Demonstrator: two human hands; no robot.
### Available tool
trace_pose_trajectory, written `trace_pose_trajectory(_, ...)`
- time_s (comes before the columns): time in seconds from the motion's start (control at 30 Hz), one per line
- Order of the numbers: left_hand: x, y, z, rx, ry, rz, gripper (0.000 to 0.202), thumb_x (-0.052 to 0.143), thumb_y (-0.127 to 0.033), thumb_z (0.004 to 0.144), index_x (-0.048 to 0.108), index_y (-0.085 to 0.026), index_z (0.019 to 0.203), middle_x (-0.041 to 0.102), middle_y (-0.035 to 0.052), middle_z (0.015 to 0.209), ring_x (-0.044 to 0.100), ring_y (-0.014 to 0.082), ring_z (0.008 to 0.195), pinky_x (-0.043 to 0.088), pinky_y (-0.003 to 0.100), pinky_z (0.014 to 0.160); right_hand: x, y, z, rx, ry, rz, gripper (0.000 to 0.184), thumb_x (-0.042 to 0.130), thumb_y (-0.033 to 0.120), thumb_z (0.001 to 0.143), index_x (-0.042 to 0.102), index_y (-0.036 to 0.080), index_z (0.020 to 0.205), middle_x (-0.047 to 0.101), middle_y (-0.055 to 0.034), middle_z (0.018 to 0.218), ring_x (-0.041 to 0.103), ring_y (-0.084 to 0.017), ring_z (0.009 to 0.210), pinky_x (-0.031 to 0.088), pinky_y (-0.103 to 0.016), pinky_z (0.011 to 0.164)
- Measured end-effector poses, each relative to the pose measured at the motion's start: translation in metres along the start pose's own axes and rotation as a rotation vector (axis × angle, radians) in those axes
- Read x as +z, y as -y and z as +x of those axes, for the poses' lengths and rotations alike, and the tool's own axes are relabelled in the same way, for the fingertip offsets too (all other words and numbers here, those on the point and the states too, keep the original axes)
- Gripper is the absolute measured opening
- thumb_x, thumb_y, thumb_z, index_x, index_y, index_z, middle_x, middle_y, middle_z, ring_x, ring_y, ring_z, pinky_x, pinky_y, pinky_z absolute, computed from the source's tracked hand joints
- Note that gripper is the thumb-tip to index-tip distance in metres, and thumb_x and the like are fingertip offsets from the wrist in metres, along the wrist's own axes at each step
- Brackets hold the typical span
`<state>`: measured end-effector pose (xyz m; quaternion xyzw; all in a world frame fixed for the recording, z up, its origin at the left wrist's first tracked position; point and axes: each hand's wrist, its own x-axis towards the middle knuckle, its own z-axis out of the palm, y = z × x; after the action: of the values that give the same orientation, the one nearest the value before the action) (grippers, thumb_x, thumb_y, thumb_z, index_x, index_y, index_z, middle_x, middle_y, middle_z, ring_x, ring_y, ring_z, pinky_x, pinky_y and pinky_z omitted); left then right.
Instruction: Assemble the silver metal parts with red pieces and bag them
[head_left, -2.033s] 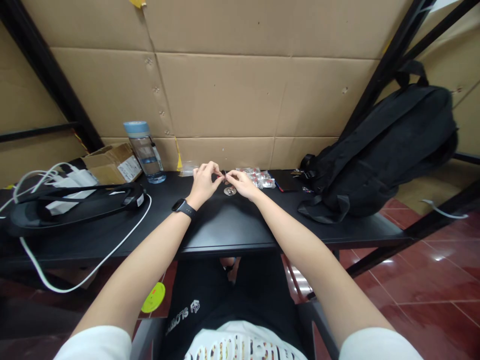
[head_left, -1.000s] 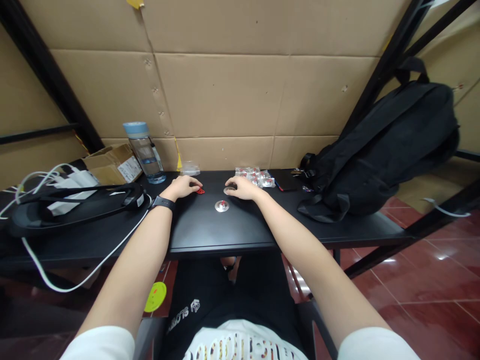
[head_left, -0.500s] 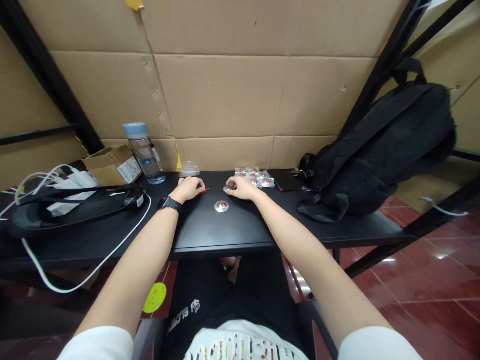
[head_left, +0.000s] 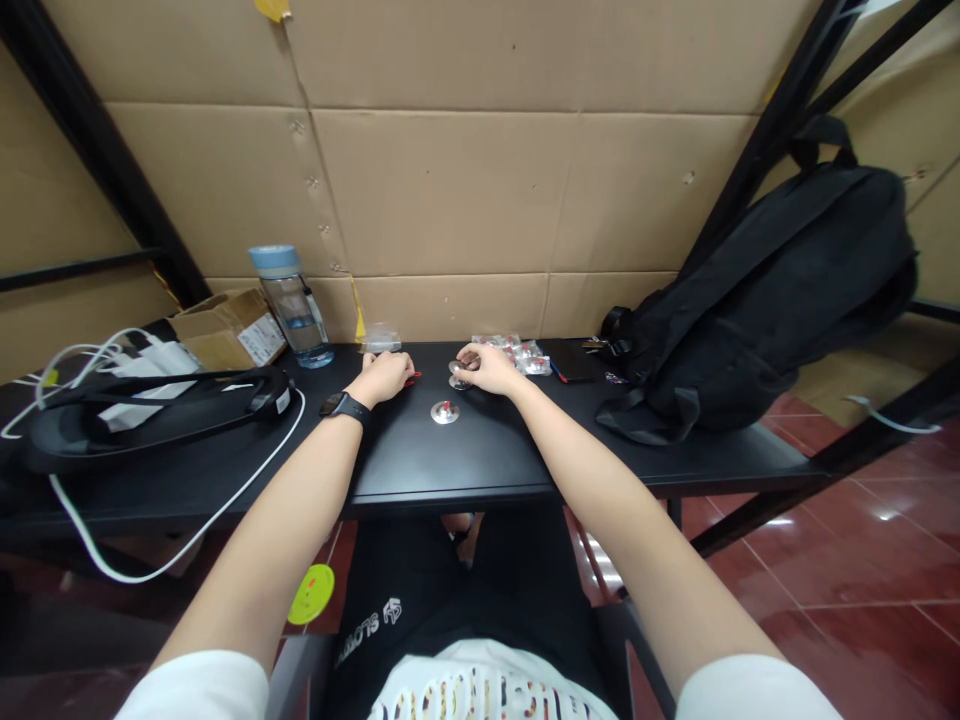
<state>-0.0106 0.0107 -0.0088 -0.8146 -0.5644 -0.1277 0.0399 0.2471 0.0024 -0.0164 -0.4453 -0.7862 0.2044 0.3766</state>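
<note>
A round shiny metal disc with a small red piece [head_left: 445,411] at its middle lies on the black table [head_left: 457,460]. Just behind it, my right hand [head_left: 491,370] pinches a similar metal disc [head_left: 468,363], tilted up a little. Below that one, part of another shiny disc [head_left: 457,382] shows; whether the two touch I cannot tell. To the left, my left hand [head_left: 385,379] rests on the tabletop with curled fingers closed on a thin red item [head_left: 415,376]. Only its red ends stick out, so its kind is unclear.
Small clear packets with red bits [head_left: 525,355] lie behind my right hand. A water bottle [head_left: 294,310], a cardboard box [head_left: 232,330] and white cables [head_left: 180,540] are on the left. A black backpack [head_left: 780,290] fills the right end. Cardboard [head_left: 442,190] walls the back.
My right hand has tilted its disc up, and more of a second disc shows beneath. More of the red item's ends shows at my left fingers.
</note>
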Motion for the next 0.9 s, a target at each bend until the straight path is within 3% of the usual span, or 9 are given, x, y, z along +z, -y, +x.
trace_pose_trajectory(0.13,-0.008,-0.012,-0.003,0.041,-0.150,-0.228,0.018,0.052,-0.029,0.097,0.069,-0.024,0.097,0.079,0.0039,0.097,0.070,0.0243,0.095,0.041,0.037,0.090,0.002,0.002,0.001,-0.006,-0.048,0.106,0.025,0.080,0.026,0.073,0.069,0.017,0.094,0.074,-0.0060,0.093,0.069,-0.016,0.078,0.055,-0.029,0.074)
trace_pose_trajectory(0.3,-0.018,-0.036,-0.009,0.086,-0.283,-0.385,0.017,0.064,-0.037,0.092,0.075,-0.025,0.096,0.080,0.0021,0.098,0.072,0.0235,0.093,0.044,0.036,0.090,0.005,0.004,0.003,-0.044,-0.154,0.283,0.030,0.081,0.029,0.067,0.065,0.019,0.090,0.073,-0.0040,0.090,0.070,-0.017,0.076,0.056,-0.030,0.073)
trace_pose_trajectory(0.6,-0.012,-0.049,-0.005,0.046,-0.375,-0.569,0.015,0.068,-0.038,0.089,0.075,-0.025,0.090,0.079,0.0024,0.096,0.071,0.0250,0.097,0.047,0.040,0.092,0.006,0.017,0.001,-0.150,-0.230,0.442,0.034,0.080,0.030,0.065,0.062,0.022,0.093,0.074,-0.0053,0.099,0.073,-0.021,0.091,0.058,-0.032,0.078)
trace_pose_trajectory(0.9,0.002,-0.050,0.004,0.136,-0.417,-0.640,0.018,0.059,-0.038,0.094,0.069,-0.023,0.093,0.066,0.0066,0.111,0.063,0.0233,0.110,0.048,0.039,0.101,0.008,0.028,-0.002,-0.236,-0.245,0.429,0.035,0.078,0.029,0.068,0.064,0.022,0.098,0.076,-0.0059,0.107,0.072,-0.023,0.103,0.057,-0.032,0.081)
